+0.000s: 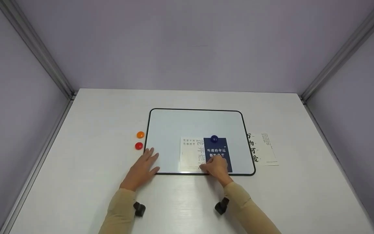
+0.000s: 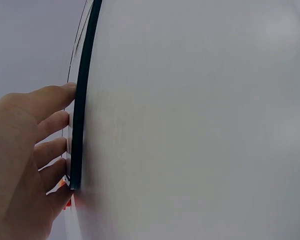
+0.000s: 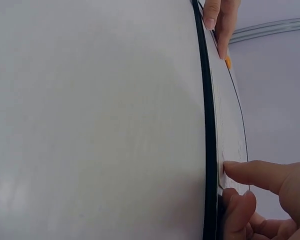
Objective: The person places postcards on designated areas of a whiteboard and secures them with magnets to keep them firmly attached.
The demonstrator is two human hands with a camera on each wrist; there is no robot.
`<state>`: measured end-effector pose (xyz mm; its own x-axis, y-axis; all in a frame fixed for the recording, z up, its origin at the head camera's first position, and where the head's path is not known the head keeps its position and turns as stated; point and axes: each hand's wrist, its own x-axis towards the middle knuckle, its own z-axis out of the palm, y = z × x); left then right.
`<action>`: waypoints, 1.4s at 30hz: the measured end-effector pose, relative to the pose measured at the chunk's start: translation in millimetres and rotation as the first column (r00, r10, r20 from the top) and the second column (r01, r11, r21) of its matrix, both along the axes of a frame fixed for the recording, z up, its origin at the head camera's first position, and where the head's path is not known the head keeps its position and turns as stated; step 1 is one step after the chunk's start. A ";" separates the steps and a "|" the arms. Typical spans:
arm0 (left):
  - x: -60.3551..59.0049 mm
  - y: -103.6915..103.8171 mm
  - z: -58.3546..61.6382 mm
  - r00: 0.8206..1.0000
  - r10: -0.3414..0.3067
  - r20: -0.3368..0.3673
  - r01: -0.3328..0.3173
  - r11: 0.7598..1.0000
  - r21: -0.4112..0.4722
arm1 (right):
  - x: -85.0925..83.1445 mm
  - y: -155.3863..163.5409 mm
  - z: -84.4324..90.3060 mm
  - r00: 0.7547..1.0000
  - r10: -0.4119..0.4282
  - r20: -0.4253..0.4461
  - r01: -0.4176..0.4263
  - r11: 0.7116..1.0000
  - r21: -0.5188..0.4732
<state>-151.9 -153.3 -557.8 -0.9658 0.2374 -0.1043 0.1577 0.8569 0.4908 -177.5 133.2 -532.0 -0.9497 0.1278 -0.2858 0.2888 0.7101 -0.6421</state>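
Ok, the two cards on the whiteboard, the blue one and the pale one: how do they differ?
The blue card is dark with white print; the pale card is cream with grey print. The blue card has a blue magnet at its top edge; the pale card shows none. The blue card overlaps the pale card's right side. The right hand touches both at their lower edges. Both lie flat on the whiteboard, upright in portrait.

The white table (image 1: 86, 182) carries a black-rimmed whiteboard (image 1: 174, 126) in its middle, an orange magnet (image 1: 140, 135) and a red magnet (image 1: 138, 146) just left of it, and a printed card (image 1: 265, 149) at its right edge.
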 end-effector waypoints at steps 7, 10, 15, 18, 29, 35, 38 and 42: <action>1.4 -0.3 0.6 1.000 -0.002 0.000 0.002 1.000 0.003 | 1.0 2.3 -3.4 1.000 0.023 -0.012 -0.023 1.000 -0.021; 1.6 0.0 0.2 1.000 -0.001 0.010 0.001 1.000 0.000 | 2.5 3.5 -3.9 1.000 0.023 -0.005 -0.023 0.999 -0.044; 1.7 1.0 -0.2 1.000 -0.004 0.007 0.004 1.000 -0.002 | 5.6 5.0 -2.4 0.999 0.036 -0.010 -0.036 0.997 -0.069; 2.1 0.7 -0.8 1.000 -0.005 0.002 0.005 1.000 -0.002 | 8.7 5.3 -1.3 0.996 0.074 -0.055 -0.076 0.996 -0.050; -1.4 1.3 -0.6 1.000 -0.001 -0.001 0.001 1.000 0.012 | 13.0 8.4 2.7 0.972 0.184 -0.145 -0.184 0.983 0.011; -1.3 -0.1 -1.0 1.000 -0.007 -0.018 0.007 1.000 0.012 | 20.6 10.0 2.8 0.915 0.318 -0.247 -0.307 0.948 0.083; -1.1 0.2 0.0 1.000 -0.005 -0.002 0.005 1.000 0.011 | 25.6 10.6 3.9 0.885 0.373 -0.278 -0.343 0.927 0.152; -1.1 0.6 -0.4 1.000 -0.004 0.002 0.004 1.000 0.006 | 30.1 12.0 3.9 0.855 0.431 -0.289 -0.380 0.899 0.217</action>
<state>-152.9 -152.7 -558.2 -0.9645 0.2424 -0.1046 0.1607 0.8534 0.4959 -147.5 145.1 -528.0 -0.9613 -0.2732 0.0355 -0.2502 0.8118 -0.5276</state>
